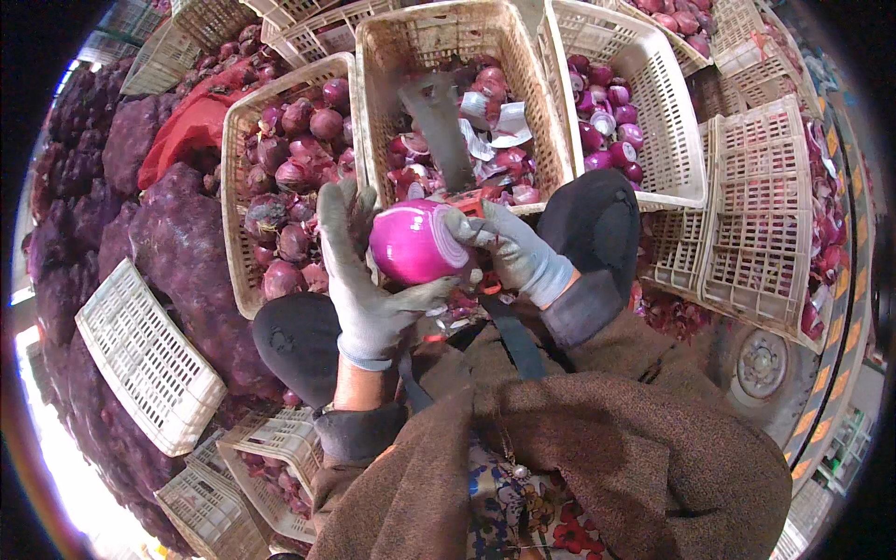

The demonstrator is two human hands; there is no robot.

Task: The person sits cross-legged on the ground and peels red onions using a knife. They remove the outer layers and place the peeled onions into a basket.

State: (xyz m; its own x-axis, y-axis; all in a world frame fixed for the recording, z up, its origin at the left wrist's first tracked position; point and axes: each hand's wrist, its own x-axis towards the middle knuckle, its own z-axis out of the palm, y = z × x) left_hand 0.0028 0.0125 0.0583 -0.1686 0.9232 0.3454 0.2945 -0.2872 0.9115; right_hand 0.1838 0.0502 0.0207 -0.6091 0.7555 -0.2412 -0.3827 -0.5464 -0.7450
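Note:
A peeled red onion [409, 241], glossy purple with a pale cut end facing right, sits between the thumb and fingers of my left hand [364, 280]. Both hands wear grey-white work gloves. My right hand [514, 248] grips a cleaver-like knife by its red handle [470, 204], while its fingertips touch the onion's cut end. The broad blade [441, 129] points away from me and is blurred. Under the blade, the middle plastic crate [458, 24] contains onion skins and trimmings [514, 168].
At left, a crate [234, 210] holds unpeeled red onions [290, 171]. Peeled onions [616, 115] lie in the white crate [665, 105] at right. Full mesh sacks [185, 259] pile up on the far left. Stacked crates [756, 217] stand at right, near a wheel [763, 364].

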